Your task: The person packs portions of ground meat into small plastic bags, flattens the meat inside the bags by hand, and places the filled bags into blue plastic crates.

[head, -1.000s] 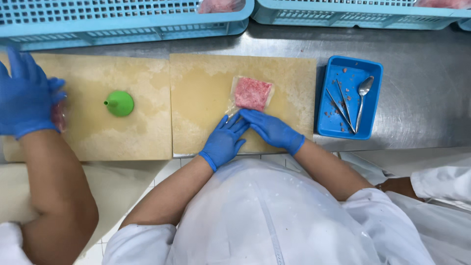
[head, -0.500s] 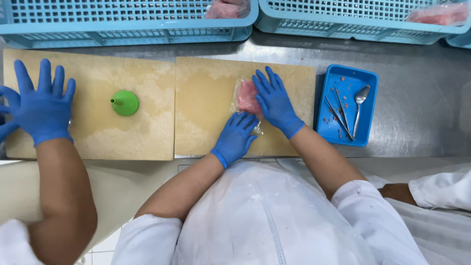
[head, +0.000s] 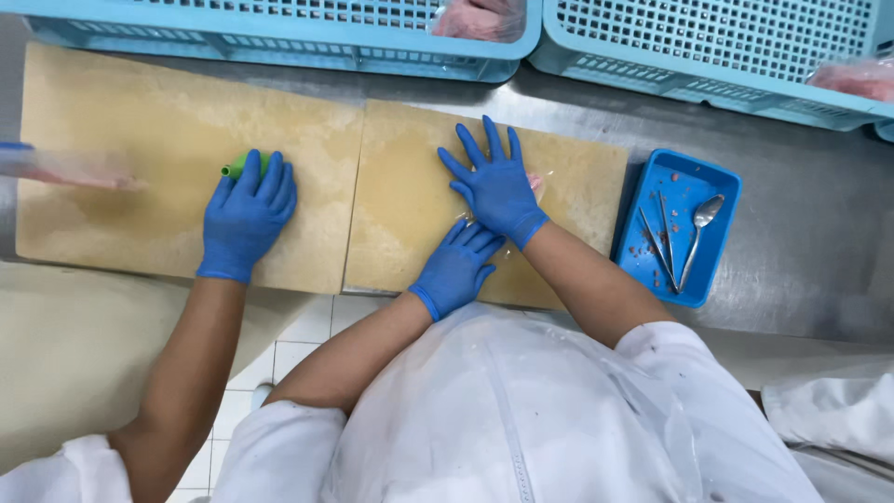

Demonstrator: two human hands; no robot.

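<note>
A clear plastic pouch of pink meat lies flat under my right hand, mostly hidden. More clear bags of pink meat sit in the blue baskets: one at top centre, one at the far right.

A clear plastic bag of pink meat lies flat on the right-hand tan cutting board, almost wholly hidden under a spread blue-gloved hand; only its pink edge peeks out.
</note>
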